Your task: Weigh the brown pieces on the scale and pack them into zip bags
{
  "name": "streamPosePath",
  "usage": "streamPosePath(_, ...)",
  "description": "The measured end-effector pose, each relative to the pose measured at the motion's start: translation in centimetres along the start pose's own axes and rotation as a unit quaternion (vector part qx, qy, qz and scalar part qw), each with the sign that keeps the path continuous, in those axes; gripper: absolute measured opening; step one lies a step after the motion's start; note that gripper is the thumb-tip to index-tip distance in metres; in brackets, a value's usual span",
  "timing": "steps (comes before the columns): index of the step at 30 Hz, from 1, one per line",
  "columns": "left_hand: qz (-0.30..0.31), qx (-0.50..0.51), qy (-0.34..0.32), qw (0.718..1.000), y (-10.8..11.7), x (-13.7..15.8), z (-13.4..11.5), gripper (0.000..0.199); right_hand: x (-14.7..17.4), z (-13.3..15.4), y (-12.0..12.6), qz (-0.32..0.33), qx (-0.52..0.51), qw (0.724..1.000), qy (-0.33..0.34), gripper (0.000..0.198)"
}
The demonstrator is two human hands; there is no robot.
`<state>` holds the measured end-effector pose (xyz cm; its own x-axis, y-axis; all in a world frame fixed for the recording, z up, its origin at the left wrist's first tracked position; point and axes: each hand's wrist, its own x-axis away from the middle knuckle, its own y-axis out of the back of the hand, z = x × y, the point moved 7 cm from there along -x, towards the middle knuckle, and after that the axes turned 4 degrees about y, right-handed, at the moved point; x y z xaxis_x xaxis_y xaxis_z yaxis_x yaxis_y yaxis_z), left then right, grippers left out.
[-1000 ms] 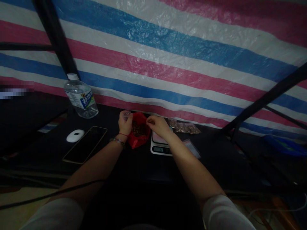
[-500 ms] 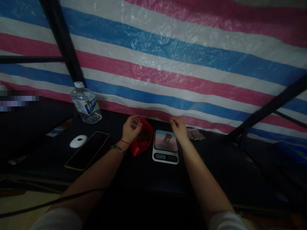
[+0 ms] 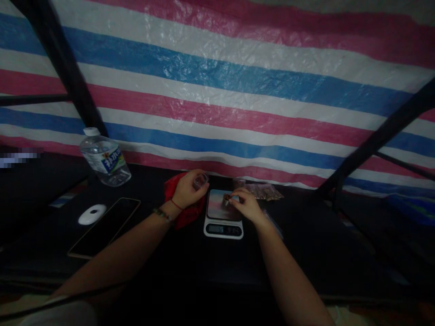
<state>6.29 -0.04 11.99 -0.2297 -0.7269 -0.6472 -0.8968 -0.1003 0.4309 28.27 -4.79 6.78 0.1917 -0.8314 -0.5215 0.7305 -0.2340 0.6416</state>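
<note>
The left hand (image 3: 185, 192) is curling its fingers around a small clear cup (image 3: 200, 181), holding it tilted just left of the digital kitchen scale (image 3: 222, 213), close enough to stay within reach of the platform. Beneath that hand a red plastic bag (image 3: 181, 216) is lying on the dark tabletop (image 3: 190, 258), its mouth mostly hidden by the wrist. The right hand (image 3: 246, 204) is resting over the scale's platform, its fingers pinched together on a small brownish piece (image 3: 225, 198) sitting on the platform; what the piece is cannot be told in this dim light. Behind the scale, clear packets (image 3: 264, 192) of similar brown bits are lying against the striped tarp (image 3: 238, 90). Off to the left are standing a water bottle (image 3: 104, 157), a phone (image 3: 103, 227) and a white puck (image 3: 92, 214).
</note>
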Motion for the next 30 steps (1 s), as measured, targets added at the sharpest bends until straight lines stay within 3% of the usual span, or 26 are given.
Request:
streamPosePath(5,-0.007,0.004,0.007,1.0,-1.3,1.0,0.7,0.034,0.3,-0.3,-0.8,0.022,-0.002,1.0,0.005,0.035)
streamPosePath(9,0.034,-0.026,-0.005,0.999,-2.1,2.6,1.4,0.037,0.5,-1.0,-1.2,0.022,0.004,1.0,-0.016,0.051)
streamPosePath(13,0.06,-0.045,-0.007,0.997,-2.5,3.1,1.6,0.04,0.6,-1.4,-1.6,0.028,0.041,0.998,-0.045,0.049)
streamPosePath(22,0.121,-0.006,0.029,0.992,-4.2,3.4,2.1,0.035,0.4,-0.4,-1.5,0.013,0.095,0.995,-0.002,0.042)
streamPosePath(26,0.128,0.005,0.051,0.99,-4.2,3.4,2.0,0.04,0.3,-0.7,-1.4,-0.017,0.067,0.997,-0.018,0.036)
streamPosePath(30,0.138,0.009,0.053,0.989,-4.3,3.6,1.6,0.041,0.3,0.0,-1.1,-0.067,-0.026,0.997,-0.025,0.042)
